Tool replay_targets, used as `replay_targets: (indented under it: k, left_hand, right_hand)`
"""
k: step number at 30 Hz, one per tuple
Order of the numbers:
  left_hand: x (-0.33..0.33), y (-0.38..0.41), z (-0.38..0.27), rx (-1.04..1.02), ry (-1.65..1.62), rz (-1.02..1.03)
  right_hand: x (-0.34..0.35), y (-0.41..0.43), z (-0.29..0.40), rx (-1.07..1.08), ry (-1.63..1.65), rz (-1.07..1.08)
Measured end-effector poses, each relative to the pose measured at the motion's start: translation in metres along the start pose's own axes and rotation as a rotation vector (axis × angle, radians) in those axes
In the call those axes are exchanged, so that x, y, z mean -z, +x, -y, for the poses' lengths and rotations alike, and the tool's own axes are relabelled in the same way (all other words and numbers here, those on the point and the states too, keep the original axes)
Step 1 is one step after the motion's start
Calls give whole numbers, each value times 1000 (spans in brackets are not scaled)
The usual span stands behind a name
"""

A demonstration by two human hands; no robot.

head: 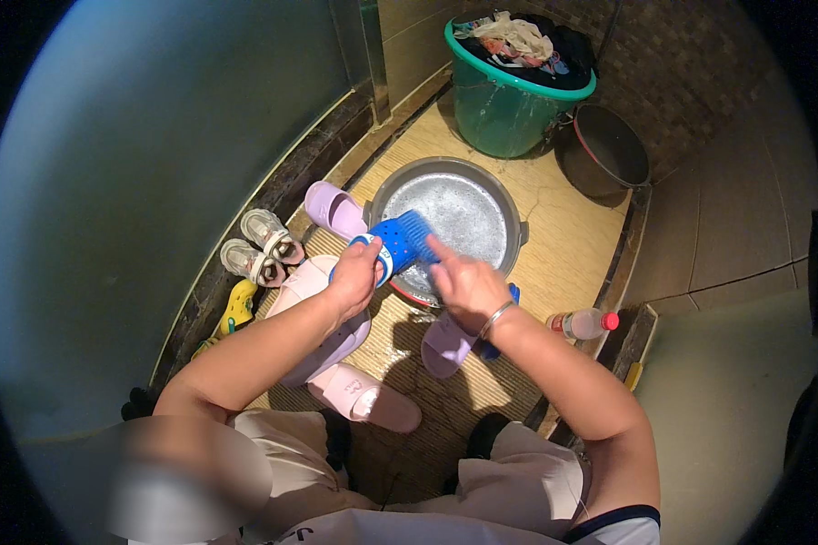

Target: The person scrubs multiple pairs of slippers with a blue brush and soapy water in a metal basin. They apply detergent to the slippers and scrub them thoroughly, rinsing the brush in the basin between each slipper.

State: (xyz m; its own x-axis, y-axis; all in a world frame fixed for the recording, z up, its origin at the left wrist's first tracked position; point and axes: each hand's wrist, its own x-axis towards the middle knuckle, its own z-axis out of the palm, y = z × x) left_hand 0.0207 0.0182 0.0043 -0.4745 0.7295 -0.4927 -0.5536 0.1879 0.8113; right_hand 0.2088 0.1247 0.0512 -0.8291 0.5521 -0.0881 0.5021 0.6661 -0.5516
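My left hand [356, 276] grips a blue clog [397, 246] by its heel end and white-edged strap, over the near left part of a grey basin [514, 204] of sudsy water. In my right hand [465, 276] is a blue scrubbing brush [417, 233], its bristles against or very close to the clog's toe; hand and brush are blurred. A purple slide sandal [443, 354] lies below my right hand, beside another blue shoe [514, 293] partly hidden by my wrist. Near my left hand is a second purple slide [334, 210].
Pink slides [365, 395], grey-white sandals [262, 248] and a yellow clog [238, 305] stand at the left and front. Beyond the basin are a green bucket of clothes [504, 116] and a dark bucket [603, 157]. A red-capped plastic bottle [586, 323] lies at the right.
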Motion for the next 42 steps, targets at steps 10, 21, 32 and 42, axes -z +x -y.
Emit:
replay_targets:
  k: [10,21,32,42]
  left_hand:
    - [1,0,3,-13,-51,35]
    - [-1,2,7,-49,-48,81]
    - [11,-1,2,-40,416,119]
    - [13,-10,-18,-607,1092,-20]
  right_hand:
    - [7,3,7,51,-99,64]
    - [-8,15,9,46,-47,124]
    - [16,30,-2,-86,-93,114]
    - [-1,35,-49,-197,169,272]
